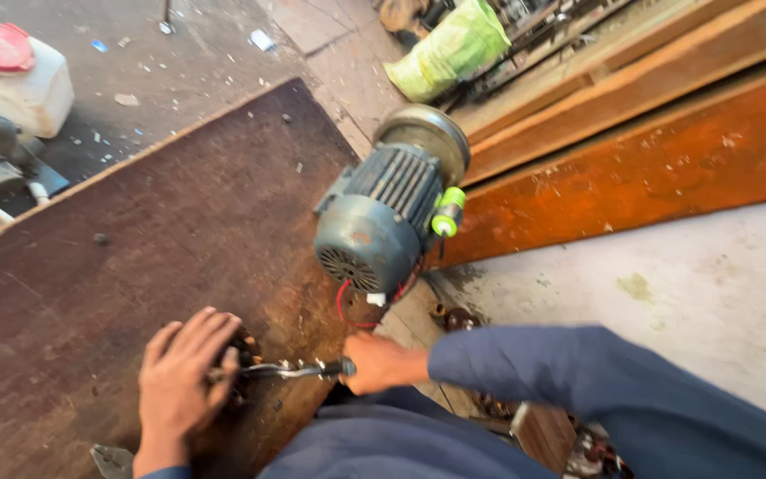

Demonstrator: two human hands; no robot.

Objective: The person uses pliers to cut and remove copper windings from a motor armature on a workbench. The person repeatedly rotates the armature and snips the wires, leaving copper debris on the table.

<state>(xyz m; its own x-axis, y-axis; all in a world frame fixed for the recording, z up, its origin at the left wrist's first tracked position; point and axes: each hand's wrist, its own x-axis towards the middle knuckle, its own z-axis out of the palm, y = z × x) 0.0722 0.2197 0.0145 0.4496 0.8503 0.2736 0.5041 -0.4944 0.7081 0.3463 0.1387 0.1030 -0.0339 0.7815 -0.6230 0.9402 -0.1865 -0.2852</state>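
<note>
The person's left hand (183,377) is pressing down, fingers spread and curled, over a small dark metal part (243,348) lying on the worn brown board (135,231); most of that part is hidden under the fingers, so its shape cannot be told. The right hand (381,362) is clenching the dark grip of a slim chrome wrench (290,369), whose shaft is running from just left of the right knuckles to beneath the left fingertips, where its working end is meeting the part. Judging by its look, the wrench is stiff, hard and fairly light, smooth enough to slip in a greasy palm, so the grip end, where the right fingers are already wrapping it, seems the sound place to hold. The part is probably dense and apt to turn or skid on the board, which is why bearing down from above suits it. Beyond the right fingers, well apart, a grey-blue electric motor (383,217) with red wires is lying on the board's edge; a white can with a red lid (12,75) is sitting far beyond the left fingers.
</note>
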